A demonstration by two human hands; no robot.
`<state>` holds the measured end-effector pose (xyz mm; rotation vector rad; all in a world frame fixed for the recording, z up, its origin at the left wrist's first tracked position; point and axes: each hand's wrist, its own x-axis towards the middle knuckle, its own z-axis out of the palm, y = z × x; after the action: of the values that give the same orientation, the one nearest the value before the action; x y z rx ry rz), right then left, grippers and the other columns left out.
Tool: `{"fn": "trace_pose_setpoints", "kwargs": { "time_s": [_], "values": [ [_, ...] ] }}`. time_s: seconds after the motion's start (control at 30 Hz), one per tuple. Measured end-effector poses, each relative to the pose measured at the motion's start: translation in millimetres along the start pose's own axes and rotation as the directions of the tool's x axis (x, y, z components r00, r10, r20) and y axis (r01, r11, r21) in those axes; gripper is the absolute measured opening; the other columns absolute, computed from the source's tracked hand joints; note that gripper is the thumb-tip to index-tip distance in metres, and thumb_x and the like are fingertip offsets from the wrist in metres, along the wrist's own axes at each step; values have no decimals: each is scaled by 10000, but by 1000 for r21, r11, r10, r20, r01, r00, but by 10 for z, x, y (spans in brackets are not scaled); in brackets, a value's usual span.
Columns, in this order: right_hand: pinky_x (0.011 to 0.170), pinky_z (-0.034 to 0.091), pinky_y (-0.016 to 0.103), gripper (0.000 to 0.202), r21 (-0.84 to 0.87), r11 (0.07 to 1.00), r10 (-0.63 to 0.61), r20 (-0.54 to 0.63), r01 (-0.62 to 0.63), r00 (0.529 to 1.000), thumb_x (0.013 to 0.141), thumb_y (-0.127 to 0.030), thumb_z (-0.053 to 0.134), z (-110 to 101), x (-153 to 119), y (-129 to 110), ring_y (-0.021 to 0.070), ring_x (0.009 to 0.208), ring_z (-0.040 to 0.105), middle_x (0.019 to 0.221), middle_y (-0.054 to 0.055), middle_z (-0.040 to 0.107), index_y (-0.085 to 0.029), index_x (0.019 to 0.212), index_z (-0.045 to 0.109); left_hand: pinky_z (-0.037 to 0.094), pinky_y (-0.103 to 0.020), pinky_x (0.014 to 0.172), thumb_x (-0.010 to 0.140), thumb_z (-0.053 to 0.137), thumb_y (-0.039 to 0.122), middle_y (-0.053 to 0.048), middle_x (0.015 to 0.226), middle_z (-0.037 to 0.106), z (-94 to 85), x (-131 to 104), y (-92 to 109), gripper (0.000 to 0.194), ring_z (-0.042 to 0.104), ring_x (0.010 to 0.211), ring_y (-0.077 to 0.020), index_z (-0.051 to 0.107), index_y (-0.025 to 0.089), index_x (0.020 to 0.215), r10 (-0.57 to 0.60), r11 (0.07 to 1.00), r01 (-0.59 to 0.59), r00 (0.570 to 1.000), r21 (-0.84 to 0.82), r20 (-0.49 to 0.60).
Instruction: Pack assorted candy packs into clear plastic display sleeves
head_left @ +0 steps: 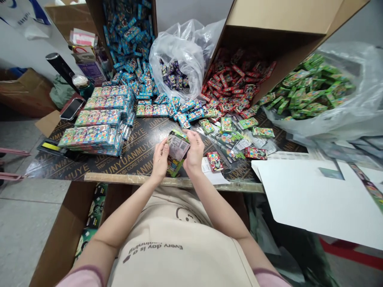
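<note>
Between my hands, over the table's front edge, is a flat green-and-black printed packet [176, 153] with a greyish panel. My left hand [160, 159] grips its left side, thumb on top. My right hand [194, 153] holds its right side with bent fingers. Just right of my right hand lies a small red box [214, 161] on a white paper slip [206, 165]. Beyond it, several small green boxes [226, 124] rest on flat clear printed bags [229, 141]. Another red box [255, 153] lies farther right.
Stacked packs [98, 117] stand at left beside a phone [72, 109]. Blue boxes [131, 36] spill from a carton behind; red boxes [236, 79] fill another. Clear bags hold dark boxes [175, 75] and green boxes [314, 87]. White sheets [323, 199] overhang the right front edge.
</note>
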<state>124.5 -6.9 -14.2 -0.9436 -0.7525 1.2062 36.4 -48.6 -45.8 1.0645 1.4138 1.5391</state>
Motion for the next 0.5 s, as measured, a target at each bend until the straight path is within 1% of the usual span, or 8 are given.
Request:
{"fn": "trace_pose_setpoints", "kwargs": {
  "time_s": [0.03, 0.1, 0.17, 0.23, 0.3, 0.33, 0.4, 0.5],
  "values": [
    [711, 531, 296, 217, -8, 1000, -8, 2, 8, 1000, 742, -390, 669, 15, 32, 10, 171, 754, 668, 766, -4, 694, -205, 846, 624, 407, -363, 1023, 840, 501, 670, -82, 1144, 652, 35, 24, 29, 569, 570, 1151, -230, 658, 213, 1141, -61, 988, 58, 998, -140, -21],
    [677, 523, 292, 202, -46, 998, -38, 39, 39, 999, 703, -305, 682, 24, 108, 42, 170, 698, 667, 701, -21, 689, -215, 865, 602, 462, -337, 938, 767, 559, 714, -78, 1011, 710, 71, 92, 100, 607, 635, 1039, -227, 692, 174, 1008, -185, 913, 159, 982, -377, -35],
    [665, 514, 289, 204, -110, 989, -86, 100, 97, 991, 698, -268, 660, 16, 181, 78, 167, 661, 664, 668, -28, 689, -217, 883, 590, 492, -307, 851, 673, 668, 700, -64, 842, 725, 68, 162, 164, 590, 678, 895, -213, 697, 145, 871, -310, 826, 259, 950, -501, -21],
    [647, 504, 285, 198, -183, 975, -96, 165, 126, 982, 696, -246, 632, -1, 226, 106, 159, 614, 651, 645, -31, 689, -215, 885, 583, 500, -282, 776, 593, 773, 620, -36, 707, 703, 43, 208, 201, 529, 687, 769, -193, 684, 135, 786, -424, 748, 365, 905, -555, 23],
    [618, 493, 281, 194, -242, 962, -80, 198, 127, 977, 692, -228, 607, -23, 234, 120, 161, 592, 644, 629, -30, 686, -211, 883, 577, 497, -262, 707, 550, 826, 536, -12, 645, 683, 13, 222, 211, 474, 674, 674, -169, 675, 137, 757, -480, 698, 430, 874, -572, 71],
    [612, 491, 279, 194, -261, 957, -73, 202, 125, 977, 691, -220, 601, -37, 224, 122, 166, 602, 650, 628, -27, 686, -210, 883, 574, 490, -252, 672, 543, 833, 511, -5, 637, 681, -1, 224, 211, 453, 661, 635, -156, 672, 140, 746, -484, 691, 439, 871, -574, 83],
    [633, 497, 277, 209, -259, 958, -75, 187, 122, 980, 696, -220, 611, -68, 189, 123, 177, 661, 676, 651, -20, 692, -213, 900, 564, 465, -232, 602, 544, 830, 472, 5, 634, 678, -28, 230, 220, 403, 629, 573, -126, 664, 145, 712, -464, 709, 424, 882, -564, 80],
    [684, 517, 292, 279, -143, 985, -75, 133, 94, 988, 777, -324, 583, -129, 131, 117, 182, 745, 697, 785, 0, 721, -232, 1036, 528, 379, -189, 489, 530, 805, 332, 26, 624, 659, -67, 284, 282, 280, 575, 521, -84, 671, 149, 695, -419, 774, 399, 905, -492, 74]
  ]
}}
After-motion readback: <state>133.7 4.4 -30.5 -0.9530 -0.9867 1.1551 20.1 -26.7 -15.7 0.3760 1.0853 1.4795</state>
